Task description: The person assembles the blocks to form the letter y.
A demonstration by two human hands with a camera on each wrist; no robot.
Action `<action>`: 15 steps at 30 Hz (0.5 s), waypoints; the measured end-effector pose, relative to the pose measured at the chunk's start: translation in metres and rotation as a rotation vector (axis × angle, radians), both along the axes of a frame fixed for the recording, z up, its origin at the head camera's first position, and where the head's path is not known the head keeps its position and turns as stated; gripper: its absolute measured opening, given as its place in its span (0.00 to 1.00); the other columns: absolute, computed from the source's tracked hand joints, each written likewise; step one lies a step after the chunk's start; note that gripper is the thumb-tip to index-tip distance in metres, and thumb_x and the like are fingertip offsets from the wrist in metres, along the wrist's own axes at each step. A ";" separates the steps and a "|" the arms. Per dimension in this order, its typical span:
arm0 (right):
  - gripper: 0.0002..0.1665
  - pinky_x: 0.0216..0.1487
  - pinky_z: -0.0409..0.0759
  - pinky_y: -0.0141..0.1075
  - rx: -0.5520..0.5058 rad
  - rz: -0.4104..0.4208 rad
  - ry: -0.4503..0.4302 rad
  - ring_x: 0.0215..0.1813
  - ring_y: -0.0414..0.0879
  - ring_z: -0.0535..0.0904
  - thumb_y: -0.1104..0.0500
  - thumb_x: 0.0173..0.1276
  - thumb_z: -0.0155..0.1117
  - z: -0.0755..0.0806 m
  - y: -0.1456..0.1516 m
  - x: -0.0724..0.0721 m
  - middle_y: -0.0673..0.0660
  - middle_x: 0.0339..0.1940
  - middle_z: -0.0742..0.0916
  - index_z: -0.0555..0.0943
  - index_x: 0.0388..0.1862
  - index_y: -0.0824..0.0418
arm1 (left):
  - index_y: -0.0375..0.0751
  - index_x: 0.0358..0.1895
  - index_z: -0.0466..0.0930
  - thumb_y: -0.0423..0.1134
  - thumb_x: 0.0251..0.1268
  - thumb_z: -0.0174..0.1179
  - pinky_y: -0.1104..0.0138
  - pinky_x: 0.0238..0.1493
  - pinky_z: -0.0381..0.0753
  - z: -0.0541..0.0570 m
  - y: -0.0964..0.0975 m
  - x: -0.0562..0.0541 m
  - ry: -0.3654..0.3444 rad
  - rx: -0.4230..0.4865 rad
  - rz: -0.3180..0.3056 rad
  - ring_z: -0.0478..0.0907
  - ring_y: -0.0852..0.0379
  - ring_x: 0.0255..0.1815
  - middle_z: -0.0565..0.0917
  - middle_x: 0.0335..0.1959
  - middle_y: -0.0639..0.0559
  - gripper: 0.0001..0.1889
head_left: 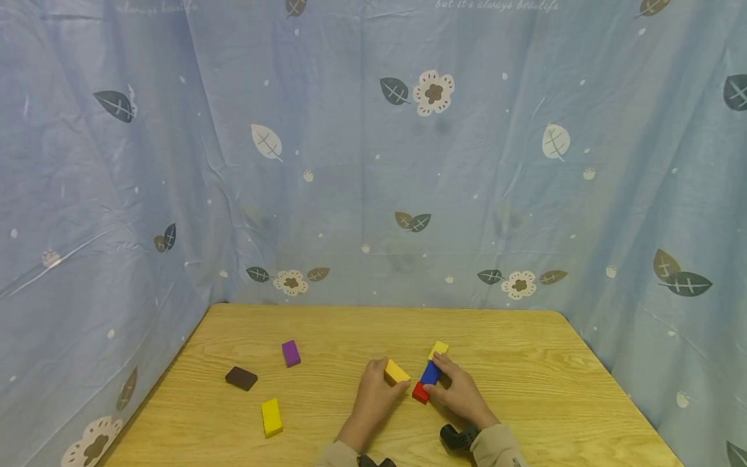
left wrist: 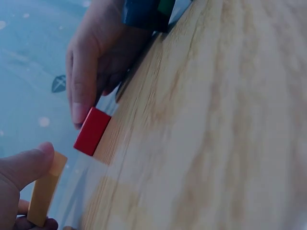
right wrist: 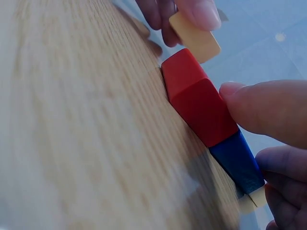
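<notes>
My left hand (head_left: 375,392) pinches an orange-yellow block (head_left: 397,372) between thumb and fingers, tilted and just left of a row of blocks. That row runs diagonally: a red block (head_left: 420,392) at the near end, a blue block (head_left: 430,373) in the middle and a pale yellow block (head_left: 438,350) at the far end. Reaching over it from the right, my right hand (head_left: 463,397) has its thumb against the red block (right wrist: 204,103) and its fingers by the blue block (right wrist: 238,160) and the yellow one. The fingers' far contact is partly hidden.
On the left of the wooden table (head_left: 496,337) lie a purple block (head_left: 291,353), a dark brown block (head_left: 241,378) and a bright yellow block (head_left: 272,418), spaced apart. A blue patterned curtain (head_left: 350,194) hangs behind the table and along its sides.
</notes>
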State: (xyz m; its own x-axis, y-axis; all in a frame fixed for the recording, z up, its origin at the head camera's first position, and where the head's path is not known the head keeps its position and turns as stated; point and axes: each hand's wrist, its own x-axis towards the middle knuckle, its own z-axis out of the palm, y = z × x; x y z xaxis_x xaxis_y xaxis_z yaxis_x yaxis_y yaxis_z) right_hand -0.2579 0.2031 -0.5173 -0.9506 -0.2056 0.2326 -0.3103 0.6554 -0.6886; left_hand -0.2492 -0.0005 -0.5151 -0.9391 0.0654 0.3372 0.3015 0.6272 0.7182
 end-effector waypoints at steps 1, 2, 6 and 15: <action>0.43 0.70 0.61 0.56 -0.002 0.000 -0.003 0.73 0.61 0.60 0.45 0.58 0.70 0.000 0.000 0.000 0.62 0.70 0.71 0.69 0.66 0.68 | 0.26 0.58 0.73 0.48 0.52 0.70 0.56 0.49 0.81 -0.001 0.001 0.000 0.000 0.001 0.002 0.77 0.48 0.48 0.77 0.47 0.41 0.35; 0.43 0.70 0.61 0.56 -0.003 0.000 -0.006 0.73 0.61 0.60 0.45 0.58 0.70 0.001 0.000 0.001 0.62 0.70 0.71 0.69 0.66 0.67 | 0.25 0.58 0.73 0.49 0.52 0.70 0.55 0.49 0.81 -0.001 0.002 0.000 0.004 -0.004 0.003 0.77 0.47 0.48 0.77 0.47 0.41 0.36; 0.43 0.70 0.62 0.56 -0.006 -0.002 -0.011 0.73 0.61 0.60 0.45 0.58 0.70 0.002 -0.001 0.001 0.62 0.70 0.70 0.69 0.66 0.67 | 0.25 0.58 0.73 0.49 0.51 0.71 0.54 0.51 0.80 -0.002 0.007 0.001 0.008 0.003 0.024 0.77 0.46 0.49 0.77 0.48 0.40 0.36; 0.43 0.70 0.60 0.56 -0.015 -0.007 -0.011 0.73 0.61 0.59 0.46 0.58 0.70 0.001 -0.001 0.001 0.61 0.70 0.71 0.69 0.66 0.67 | 0.23 0.58 0.72 0.47 0.51 0.71 0.53 0.53 0.80 0.000 0.013 0.006 0.034 -0.006 0.044 0.77 0.44 0.51 0.77 0.50 0.37 0.36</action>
State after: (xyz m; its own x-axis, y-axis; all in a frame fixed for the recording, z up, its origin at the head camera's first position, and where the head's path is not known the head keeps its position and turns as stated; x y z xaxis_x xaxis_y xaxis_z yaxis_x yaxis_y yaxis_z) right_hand -0.2570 0.2024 -0.5158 -0.9545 -0.1958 0.2250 -0.2981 0.6472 -0.7016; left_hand -0.2432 0.0123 -0.5154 -0.9293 0.0267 0.3683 0.2977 0.6443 0.7044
